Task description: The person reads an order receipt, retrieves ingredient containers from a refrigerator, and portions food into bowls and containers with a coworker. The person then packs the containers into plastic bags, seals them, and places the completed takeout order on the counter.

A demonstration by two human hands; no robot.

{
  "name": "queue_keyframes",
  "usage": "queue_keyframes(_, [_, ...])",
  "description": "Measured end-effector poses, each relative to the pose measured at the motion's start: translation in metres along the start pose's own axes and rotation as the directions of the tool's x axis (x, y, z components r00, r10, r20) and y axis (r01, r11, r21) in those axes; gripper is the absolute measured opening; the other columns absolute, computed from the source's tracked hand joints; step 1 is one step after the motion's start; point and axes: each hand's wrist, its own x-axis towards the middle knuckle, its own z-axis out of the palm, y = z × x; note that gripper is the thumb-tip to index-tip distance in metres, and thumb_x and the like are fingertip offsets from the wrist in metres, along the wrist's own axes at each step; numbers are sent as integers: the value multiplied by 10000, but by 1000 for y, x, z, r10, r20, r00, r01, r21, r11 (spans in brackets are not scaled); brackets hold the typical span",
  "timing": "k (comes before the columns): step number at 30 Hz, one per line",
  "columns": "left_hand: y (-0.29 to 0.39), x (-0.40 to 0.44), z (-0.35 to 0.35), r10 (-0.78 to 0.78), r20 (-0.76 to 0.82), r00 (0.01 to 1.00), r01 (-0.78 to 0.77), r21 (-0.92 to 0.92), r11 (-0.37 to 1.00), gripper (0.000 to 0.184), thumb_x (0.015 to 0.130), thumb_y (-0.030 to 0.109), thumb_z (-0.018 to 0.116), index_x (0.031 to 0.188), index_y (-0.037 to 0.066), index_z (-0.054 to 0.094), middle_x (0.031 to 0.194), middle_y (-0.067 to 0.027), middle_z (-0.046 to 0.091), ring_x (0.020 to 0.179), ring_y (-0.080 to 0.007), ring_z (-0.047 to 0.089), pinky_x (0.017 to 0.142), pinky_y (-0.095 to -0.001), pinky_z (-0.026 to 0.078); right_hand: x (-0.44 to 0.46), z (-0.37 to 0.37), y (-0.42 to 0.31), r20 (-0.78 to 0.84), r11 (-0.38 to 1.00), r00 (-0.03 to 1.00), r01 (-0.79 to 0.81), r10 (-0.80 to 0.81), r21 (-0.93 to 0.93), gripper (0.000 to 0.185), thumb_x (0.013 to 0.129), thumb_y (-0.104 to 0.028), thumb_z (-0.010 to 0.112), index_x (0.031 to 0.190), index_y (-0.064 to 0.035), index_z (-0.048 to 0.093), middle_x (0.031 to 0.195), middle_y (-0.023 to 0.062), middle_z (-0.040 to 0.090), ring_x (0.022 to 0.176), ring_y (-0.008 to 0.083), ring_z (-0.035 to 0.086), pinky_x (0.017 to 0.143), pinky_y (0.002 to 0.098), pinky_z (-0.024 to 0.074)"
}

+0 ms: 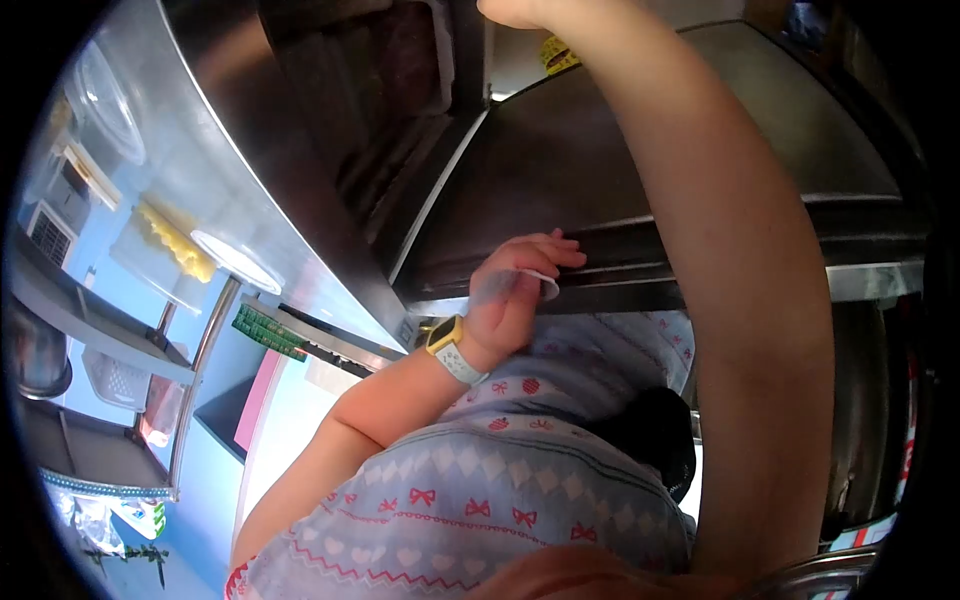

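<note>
My left hand (pixel 510 295), with a yellow-and-white watch (pixel 452 345) on its wrist, is in front of my apron. Its fingers curl around a small translucent plastic piece (pixel 505 288) with a whitish rim, like a little cup or lid; its exact kind is unclear. The fingertips are by the dark edge of a metal door panel (pixel 560 170). My right forearm (pixel 735 230) reaches up across that panel. Only a sliver of my right hand (pixel 515 10) shows at the top edge; its fingers are out of frame.
Left of the panel is an open dark compartment (pixel 350 100) in a steel cabinet. Its shiny countertop (pixel 230 130) holds a clear tub with yellow contents (pixel 175 245). Further left are a metal shelf rack (pixel 100 335), a white basket (pixel 118 378) and a green basket (pixel 268 332).
</note>
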Motion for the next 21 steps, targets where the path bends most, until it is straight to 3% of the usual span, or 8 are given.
queue_keyframes(12, [-8,-6,-7,100,-33,994,-103,-113,988,212,984,220,450,942,54,574,993,-142,680,1030,-305,624,992,-463,446,35,49,-16,-112,983,993,-22,43,181,275,842,-209,548,961,-14,701,976,200,686,919,357,660,794,439,534])
queue_keyframes(14, [-6,-8,-5,28,-80,996,-36,-109,993,206,981,215,452,953,55,579,983,-137,681,1010,-303,631,986,-459,449,47,57,-21,-126,972,990,-35,66,233,276,842,-212,552,968,-15,699,985,197,686,929,356,660,796,437,535])
queue_keyframes(15, [-6,-6,-3,89,-100,991,-103,-137,985,200,980,208,457,957,53,581,969,-129,683,978,-302,637,982,-456,452,54,63,-25,-155,968,986,-22,62,251,331,850,-313,596,939,-9,693,973,211,676,938,369,653,811,455,527])
queue_keyframes(16, [-6,-5,-3,87,-98,991,-100,-137,985,200,980,208,457,957,53,581,969,-129,683,978,-302,637,982,-456,452,61,71,-23,-153,967,986,-24,64,252,331,850,-313,596,939,-9,693,973,211,676,938,369,653,811,455,527])
queue_keyframes(18, [-5,-6,-3,70,-103,992,-82,-118,990,215,988,220,452,959,51,581,966,-130,682,965,-300,636,980,-455,453,70,83,-20,-362,947,878,267,-314,-177,239,866,-139,538,1009,-3,672,1026,198,683,929,350,658,791,416,531])
queue_keyframes(19, [-4,-7,-2,71,-101,992,-83,-121,989,215,988,220,452,959,51,581,966,-130,682,965,-300,636,980,-455,453,64,78,-24,-362,948,878,264,-313,-179,239,866,-139,538,1009,-3,672,1026,198,683,929,350,658,791,416,531])
queue_keyframes(20, [-5,-8,-3,71,-103,992,-84,-128,988,211,987,214,451,960,50,581,965,-133,680,969,-299,632,980,-454,451,55,71,-32,-490,896,870,259,-55,360,231,878,-160,547,997,1,663,1003,196,685,899,341,660,781,404,528])
queue_keyframes(21, [-6,-7,-4,75,-102,992,-89,-136,987,207,986,207,449,960,48,580,963,-136,677,972,-298,629,981,-452,450,51,59,-42,-464,561,856,274,228,781,230,890,-181,556,985,4,653,980,195,686,870,331,663,772,392,524])
